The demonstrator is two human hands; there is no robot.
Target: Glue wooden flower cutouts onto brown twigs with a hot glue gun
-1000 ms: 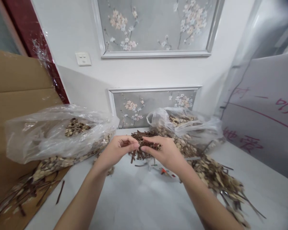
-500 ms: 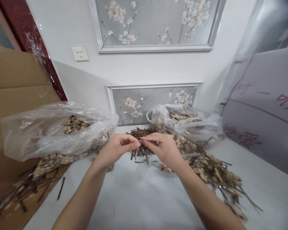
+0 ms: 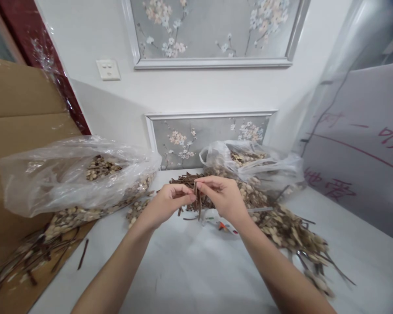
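Right hand (image 3: 224, 197) pinches thin brown woody strip (image 3: 195, 188), near upright; dark-brown stick heap (image 3: 185, 179) beyond, 12 o'clock. Left hand (image 3: 170, 203): fingertips alongside, grip unclear. Judged step: handling strip; next calls for steady pinch.

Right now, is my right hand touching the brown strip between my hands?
Touching: the head view shows the right hand pinching the brown strip near its upper end.

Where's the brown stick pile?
Head view, centre: the pile lies on the white table, partly hidden behind the left hand and right hand, between the left bag and right bag.
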